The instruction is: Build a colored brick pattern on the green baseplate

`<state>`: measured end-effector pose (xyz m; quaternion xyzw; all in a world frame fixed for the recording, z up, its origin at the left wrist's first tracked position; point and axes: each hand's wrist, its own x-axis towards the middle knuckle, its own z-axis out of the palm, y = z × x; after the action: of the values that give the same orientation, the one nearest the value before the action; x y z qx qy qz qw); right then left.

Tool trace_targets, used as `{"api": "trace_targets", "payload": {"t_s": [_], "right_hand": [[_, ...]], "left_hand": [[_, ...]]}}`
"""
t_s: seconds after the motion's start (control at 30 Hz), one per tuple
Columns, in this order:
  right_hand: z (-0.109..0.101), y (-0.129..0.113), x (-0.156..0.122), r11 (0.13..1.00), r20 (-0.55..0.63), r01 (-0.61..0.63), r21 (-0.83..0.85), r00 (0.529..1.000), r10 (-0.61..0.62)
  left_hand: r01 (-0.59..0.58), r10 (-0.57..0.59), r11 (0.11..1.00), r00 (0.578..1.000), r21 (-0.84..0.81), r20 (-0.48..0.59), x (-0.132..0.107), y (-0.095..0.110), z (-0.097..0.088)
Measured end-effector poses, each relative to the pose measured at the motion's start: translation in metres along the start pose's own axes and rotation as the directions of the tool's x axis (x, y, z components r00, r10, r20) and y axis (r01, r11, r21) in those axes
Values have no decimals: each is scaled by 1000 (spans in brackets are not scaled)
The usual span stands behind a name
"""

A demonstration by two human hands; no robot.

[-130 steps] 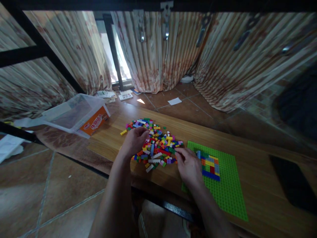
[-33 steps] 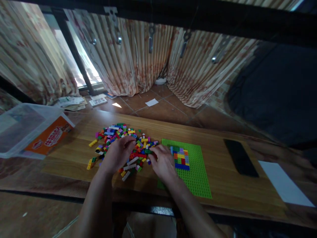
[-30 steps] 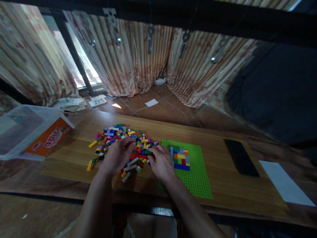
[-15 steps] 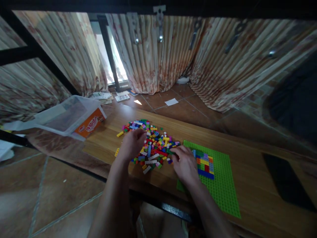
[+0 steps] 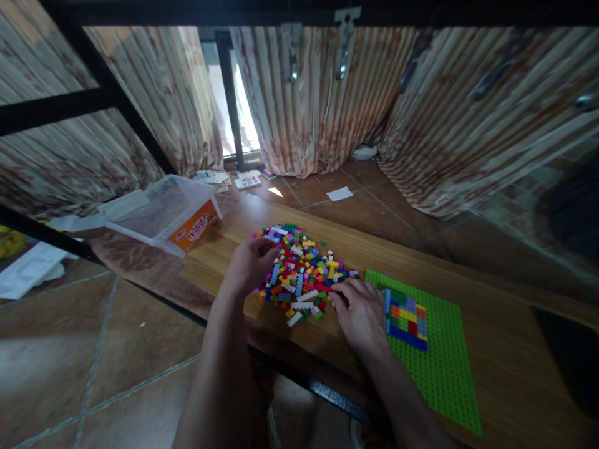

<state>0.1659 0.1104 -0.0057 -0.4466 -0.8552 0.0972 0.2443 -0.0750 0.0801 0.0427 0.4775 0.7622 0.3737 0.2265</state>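
Note:
A heap of mixed toy building bricks (image 5: 299, 268) is spread on the wooden bench. Over the heap's left side is my left hand (image 5: 250, 265), fingers curled and thumb pressed in; whatever it may grip is too small to make out. My right hand (image 5: 362, 312) lies at the heap's right edge, thumb and forefinger closed at the end of a long red brick (image 5: 322, 286). Just right of that hand is a green baseplate (image 5: 444, 349), bearing a block of multicoloured bricks (image 5: 407, 318) with a blue row along its near side.
A clear plastic box (image 5: 161, 212) with an orange label stands left of the heap. At the bench's right end lies a dark flat object (image 5: 564, 355). Papers (image 5: 340, 194) are on the tiled floor behind, before striped curtains (image 5: 327, 112).
The view has swung left, so everything sits further right. My right hand has edged left to the red brick. My left hand stays over the heap, its fingers still curled.

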Motion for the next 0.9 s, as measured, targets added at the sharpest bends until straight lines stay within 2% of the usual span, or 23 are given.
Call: {"api": "trace_targets", "payload": {"t_s": [0.13, 0.3, 0.4, 0.57, 0.73, 0.9], "right_hand": [[-1, 6, 0, 998, -56, -58, -28, 997, 56], [-1, 6, -1, 997, -72, -76, -13, 995, 75], [-1, 4, -1, 997, -67, -77, -19, 995, 76], [0, 4, -1, 997, -98, -75, -18, 992, 73], [2, 3, 0, 999, -131, -51, -4, 990, 50], [4, 3, 1, 999, -131, -40, -8, 991, 38]], "left_hand": [[-107, 99, 994, 974, 25, 204, -7, 2, 1], [-203, 134, 955, 945, 215, 299, -10, 3, 8], [-221, 138, 939, 944, 265, 300, -9, 2, 13], [-186, 70, 898, 955, 399, 288, -7, 2, 19], [-128, 56, 872, 985, 473, 164, -2, 2, 19], [-53, 23, 893, 997, 447, 73, 2, 0, 18]]}}
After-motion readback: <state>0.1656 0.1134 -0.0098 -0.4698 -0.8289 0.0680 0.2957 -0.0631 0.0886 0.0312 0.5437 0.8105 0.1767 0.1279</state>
